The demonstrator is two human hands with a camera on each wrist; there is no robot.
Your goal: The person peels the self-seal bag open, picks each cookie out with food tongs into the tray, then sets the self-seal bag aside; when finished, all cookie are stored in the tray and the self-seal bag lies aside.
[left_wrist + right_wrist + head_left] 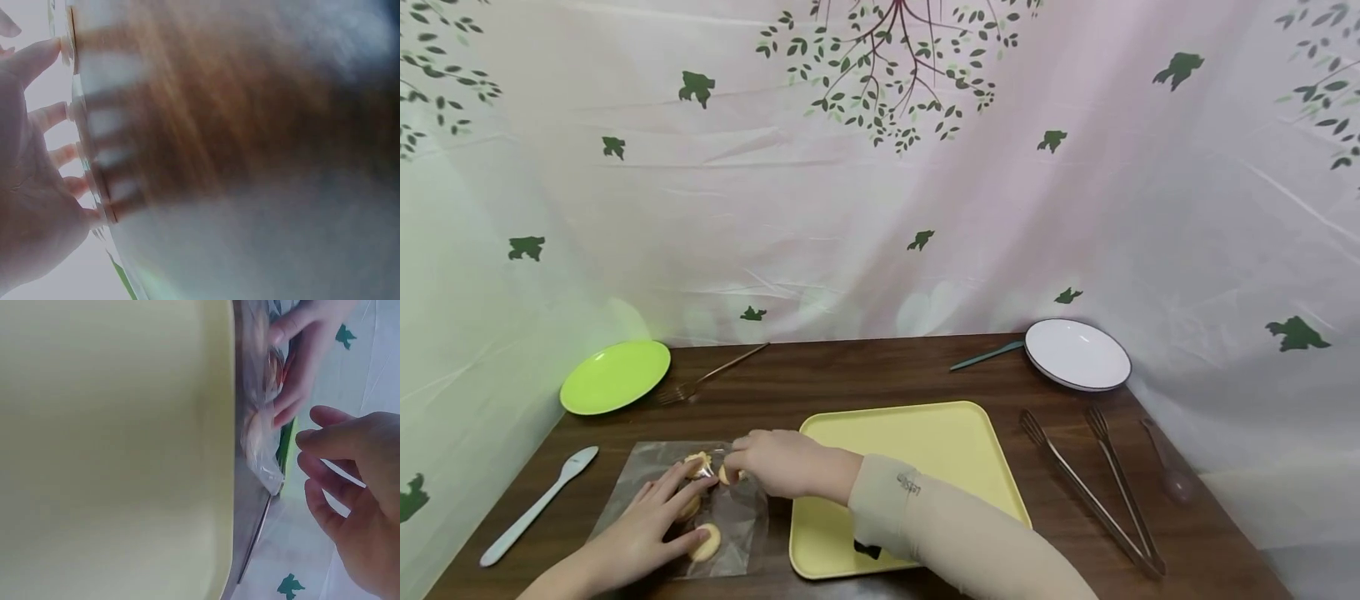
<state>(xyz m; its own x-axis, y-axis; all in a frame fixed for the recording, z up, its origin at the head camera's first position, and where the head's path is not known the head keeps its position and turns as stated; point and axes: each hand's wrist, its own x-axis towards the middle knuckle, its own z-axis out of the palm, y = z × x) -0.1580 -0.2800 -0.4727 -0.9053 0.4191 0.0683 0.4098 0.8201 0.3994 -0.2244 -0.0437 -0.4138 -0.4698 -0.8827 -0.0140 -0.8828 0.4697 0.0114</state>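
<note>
A clear plastic bag [733, 546] with several round pale cookies [707, 543] lies flat on the wooden table, left of a yellow tray [917, 442]. Spread over it, my left hand [636, 533] rests its fingertips on the bag and the cookies. My right hand [782, 462] reaches across the tray to the bag's upper right side, near a cookie there. In the right wrist view that hand [359, 481] has loosely bent fingers, apart from the bag [257, 434], with nothing between them. The left wrist view shows the left fingertips [57, 114] touching down.
A green plate [616, 377] and a fork [711, 377] stand back left, a pale knife [541, 504] at far left. A white plate [1078, 354] and a teal knife [987, 357] are back right. Metal tongs [1093, 500] and a clear spoon [1172, 471] lie on the right.
</note>
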